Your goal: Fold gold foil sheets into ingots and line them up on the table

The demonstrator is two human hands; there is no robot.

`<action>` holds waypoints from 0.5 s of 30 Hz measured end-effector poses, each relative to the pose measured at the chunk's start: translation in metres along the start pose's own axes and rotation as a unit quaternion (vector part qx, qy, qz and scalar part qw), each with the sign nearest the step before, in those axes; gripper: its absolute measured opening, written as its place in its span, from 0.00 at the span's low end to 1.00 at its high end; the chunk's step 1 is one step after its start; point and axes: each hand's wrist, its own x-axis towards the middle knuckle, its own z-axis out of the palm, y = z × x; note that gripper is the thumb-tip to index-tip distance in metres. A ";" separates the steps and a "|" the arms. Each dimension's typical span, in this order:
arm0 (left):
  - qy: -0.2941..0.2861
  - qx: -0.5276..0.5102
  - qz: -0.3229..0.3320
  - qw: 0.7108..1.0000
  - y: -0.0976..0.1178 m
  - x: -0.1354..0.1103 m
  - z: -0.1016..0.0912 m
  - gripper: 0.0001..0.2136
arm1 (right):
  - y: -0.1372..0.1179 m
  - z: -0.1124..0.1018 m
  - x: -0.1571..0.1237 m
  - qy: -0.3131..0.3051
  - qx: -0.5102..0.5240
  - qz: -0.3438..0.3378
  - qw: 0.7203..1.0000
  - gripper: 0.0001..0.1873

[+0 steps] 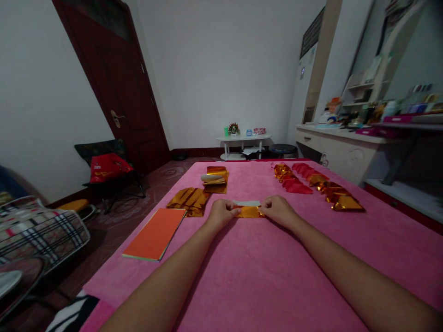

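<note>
A small sheet of gold foil paper [248,212], pale on its far strip, lies on the pink cloth in front of me. My left hand [221,214] pinches its left end between thumb and fingers. At the right end my right hand [277,210] grips it with curled fingers. Left of my left hand are flat gold foil sheets [188,199], and behind them a stack of gold foil [219,177] with a curled top. Folded gold foil pieces [347,203] and red folded pieces [296,186] stand in rows beyond my right hand.
A stack of orange paper [155,234] lies near the left edge of the pink-covered table [263,276]. A folding chair with a red bag [110,167] stands to the left. On the right is a white dresser [342,150] crowded with bottles; a low white table [242,138] stands at the back wall.
</note>
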 end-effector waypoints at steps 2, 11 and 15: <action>0.007 0.029 0.001 1.000 -0.003 0.002 0.000 0.09 | -0.001 0.003 -0.002 0.024 -0.021 0.016 0.999 0.13; 0.042 0.076 0.031 0.996 -0.013 0.004 0.003 0.23 | 0.000 0.006 0.004 0.058 -0.070 0.071 0.993 0.21; 0.024 0.053 0.040 0.997 -0.015 0.004 0.003 0.33 | 0.004 0.003 0.004 -0.001 0.034 0.086 0.996 0.09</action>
